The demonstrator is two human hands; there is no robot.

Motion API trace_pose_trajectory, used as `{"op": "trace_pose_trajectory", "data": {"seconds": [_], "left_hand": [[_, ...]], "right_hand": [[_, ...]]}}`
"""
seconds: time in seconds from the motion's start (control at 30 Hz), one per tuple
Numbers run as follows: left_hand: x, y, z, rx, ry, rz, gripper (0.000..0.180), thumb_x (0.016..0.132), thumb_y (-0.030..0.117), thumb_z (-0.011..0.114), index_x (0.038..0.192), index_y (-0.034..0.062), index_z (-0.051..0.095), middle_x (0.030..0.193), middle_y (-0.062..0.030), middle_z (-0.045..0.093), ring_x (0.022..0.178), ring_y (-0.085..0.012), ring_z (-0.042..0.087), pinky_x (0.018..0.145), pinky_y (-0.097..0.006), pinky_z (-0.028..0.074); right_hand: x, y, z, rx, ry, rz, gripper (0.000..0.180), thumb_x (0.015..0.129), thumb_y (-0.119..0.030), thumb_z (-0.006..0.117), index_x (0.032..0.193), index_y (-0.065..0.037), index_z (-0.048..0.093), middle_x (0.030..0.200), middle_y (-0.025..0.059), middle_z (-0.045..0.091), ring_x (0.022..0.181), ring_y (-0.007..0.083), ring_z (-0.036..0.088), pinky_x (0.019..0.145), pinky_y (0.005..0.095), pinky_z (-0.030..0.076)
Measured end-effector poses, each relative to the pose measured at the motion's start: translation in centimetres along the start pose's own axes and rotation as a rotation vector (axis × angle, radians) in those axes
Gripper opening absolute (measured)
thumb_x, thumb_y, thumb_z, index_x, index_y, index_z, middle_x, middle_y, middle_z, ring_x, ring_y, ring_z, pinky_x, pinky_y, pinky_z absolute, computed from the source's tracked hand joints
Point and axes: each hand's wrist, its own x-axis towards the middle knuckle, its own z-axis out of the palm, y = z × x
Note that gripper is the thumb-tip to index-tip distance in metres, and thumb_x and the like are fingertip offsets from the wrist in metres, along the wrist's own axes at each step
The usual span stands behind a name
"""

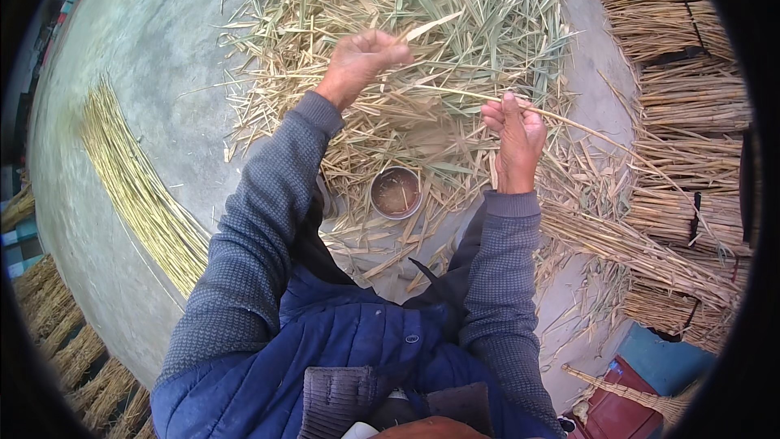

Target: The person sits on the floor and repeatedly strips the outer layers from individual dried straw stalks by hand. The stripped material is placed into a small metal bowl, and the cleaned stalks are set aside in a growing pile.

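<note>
My left hand (363, 62) is closed, thumb against fingers, on the end of a pale dry leaf (435, 27) that points up and to the right. A long, thin reed stalk (587, 128) is pinched between the thumb and fingers of my right hand (517, 136). One end of the stalk reaches left below my left hand, and the rest slants down to the right. Both hands are above a wide heap of dry leaves and husks (496, 16). Between my forearms stands a small round metal bowl (396, 217) with brownish contents that I cannot make out.
To the left, a long sheaf of yellowish stalks (146, 187) lies on the concrete floor (162, 49). Tied reed bundles (691, 102) are stacked along the right. Loose stalks (634, 252) lie beside my right forearm. More bundles (89, 358) are at lower left, and a dark red object (621, 402) at lower right.
</note>
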Motion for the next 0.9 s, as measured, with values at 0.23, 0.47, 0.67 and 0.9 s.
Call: {"op": "trace_pose_trajectory", "data": {"seconds": [0.23, 0.47, 0.67, 0.9], "left_hand": [[-0.4, 0.5, -2.0, 1.352, 0.104, 0.567, 0.035, 0.088, 0.040, 0.073, 0.102, 0.0076, 0.070, 0.092, -0.0087, 0.071, 0.096, -0.0258, 0.063, 0.081, -0.041, 0.045], [-0.8, -1.5, 3.1, 1.104, -0.206, 0.891, 0.018, 0.085, 0.028, 0.074, 0.090, 0.0106, 0.070, 0.080, -0.0044, 0.068, 0.083, -0.0222, 0.063, 0.077, -0.037, 0.042], [-0.2, 0.4, -5.2, 1.430, -0.068, 0.536, 0.013, 0.080, 0.023, 0.076, 0.080, 0.0136, 0.068, 0.071, -0.0029, 0.064, 0.078, -0.0232, 0.061, 0.077, -0.038, 0.040], [-2.3, 0.1, 1.6, 0.872, -0.199, 0.720, 0.020, 0.085, 0.026, 0.079, 0.094, 0.0088, 0.075, 0.078, -0.0060, 0.071, 0.080, -0.0212, 0.065, 0.080, -0.037, 0.046]], "right_hand": [[-0.5, -0.1, 0.4, 0.031, -0.045, 0.007, 0.027, 0.097, -0.022, 0.070, 0.105, 0.003, 0.061, 0.090, 0.0157, 0.072, 0.077, 0.0174, 0.073, 0.066, 0.0230, 0.059], [-1.4, 1.4, 2.7, 0.012, -0.171, 0.022, 0.028, 0.098, -0.022, 0.068, 0.110, 0.002, 0.060, 0.094, 0.0135, 0.071, 0.082, 0.0166, 0.073, 0.070, 0.0233, 0.058], [0.1, -1.8, -0.8, 0.015, 0.044, -0.068, 0.030, 0.097, -0.021, 0.069, 0.111, 0.004, 0.060, 0.094, 0.0135, 0.071, 0.080, 0.0174, 0.072, 0.069, 0.0239, 0.059], [-1.2, -0.7, 1.4, 0.103, -0.146, -0.024, 0.029, 0.096, -0.020, 0.070, 0.111, 0.003, 0.059, 0.097, 0.0139, 0.071, 0.082, 0.0191, 0.073, 0.071, 0.0257, 0.059]]}}
